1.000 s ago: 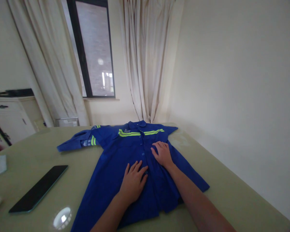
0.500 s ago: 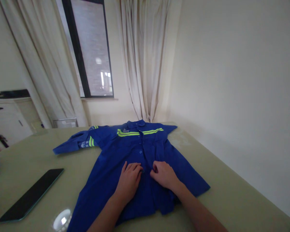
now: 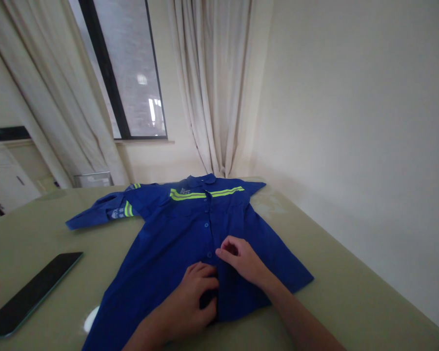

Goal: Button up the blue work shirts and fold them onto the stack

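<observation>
A blue long-sleeved work shirt (image 3: 168, 243) lies spread front up, its collar at the far end. Yellow-green reflective bands cross its chest and one sleeve. Several buttons run down the front opening, which is partly parted. My left hand (image 3: 195, 297) is curled at the opening near the hem, thumb and fingers closed on the cloth; the fingertips are partly hidden. Slightly higher and to the right, my right hand (image 3: 243, 258) has thumb and index finger bent together at the edge of the right front panel. How much cloth it pinches is hard to see.
The shirt rests on a greenish glossy table (image 3: 351, 302). A dark flat slab (image 3: 32, 295) lies at the left, with a bright round spot (image 3: 91, 319) near the shirt's left edge. Beyond are curtains (image 3: 215, 83), a window and a white cabinet (image 3: 7, 170); a wall flanks the right.
My left hand has moved down the opening towards the hem, and its thumb now shows apart from the fingers. The right hand has shifted slightly up and left. The view has shifted a little.
</observation>
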Demonstrator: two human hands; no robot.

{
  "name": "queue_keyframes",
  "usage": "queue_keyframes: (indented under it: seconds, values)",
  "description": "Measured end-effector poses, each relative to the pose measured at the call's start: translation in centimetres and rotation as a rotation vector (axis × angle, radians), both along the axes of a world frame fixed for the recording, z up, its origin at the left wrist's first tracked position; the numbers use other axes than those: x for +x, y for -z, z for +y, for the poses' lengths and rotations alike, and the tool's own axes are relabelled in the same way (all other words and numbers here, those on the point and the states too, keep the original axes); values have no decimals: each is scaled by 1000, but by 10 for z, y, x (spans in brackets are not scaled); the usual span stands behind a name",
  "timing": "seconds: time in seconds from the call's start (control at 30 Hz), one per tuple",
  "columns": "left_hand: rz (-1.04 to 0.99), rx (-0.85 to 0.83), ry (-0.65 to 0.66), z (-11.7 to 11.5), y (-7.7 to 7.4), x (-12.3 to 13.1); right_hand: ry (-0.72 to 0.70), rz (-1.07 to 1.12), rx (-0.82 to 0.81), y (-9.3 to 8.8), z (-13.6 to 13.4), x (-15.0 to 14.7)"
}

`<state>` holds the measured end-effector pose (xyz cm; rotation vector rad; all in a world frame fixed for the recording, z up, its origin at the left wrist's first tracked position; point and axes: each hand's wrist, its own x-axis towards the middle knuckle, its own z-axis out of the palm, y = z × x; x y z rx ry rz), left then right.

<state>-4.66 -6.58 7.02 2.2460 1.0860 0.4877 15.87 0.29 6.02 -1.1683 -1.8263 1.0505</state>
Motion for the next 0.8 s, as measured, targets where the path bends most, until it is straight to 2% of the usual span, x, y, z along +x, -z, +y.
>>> queue_keyframes:
  seconds: [0.1,0.23,0.4,0.53,0.6,0.7,0.8]
  values:
    - [-14,-57,24,4,1,-3,-90,-46,36,-1,-3,0]
    - [26,-121,85,6,3,-8,-272,-102,-25,3,-3,3]
    - [-9,-24,55,5,8,-3,-386,-117,-112,-3,-3,11]
    - [-62,-12,57,8,7,-3,-496,-270,-108,-15,-11,16]
    - [-106,-42,-16,11,5,-5,-504,-381,-72,-16,-16,15]
    - [-148,-62,-192,17,5,-11,-485,-517,26,-12,-21,11]
    - [-206,-54,-301,25,9,-16,-461,-520,108,-7,-21,8]
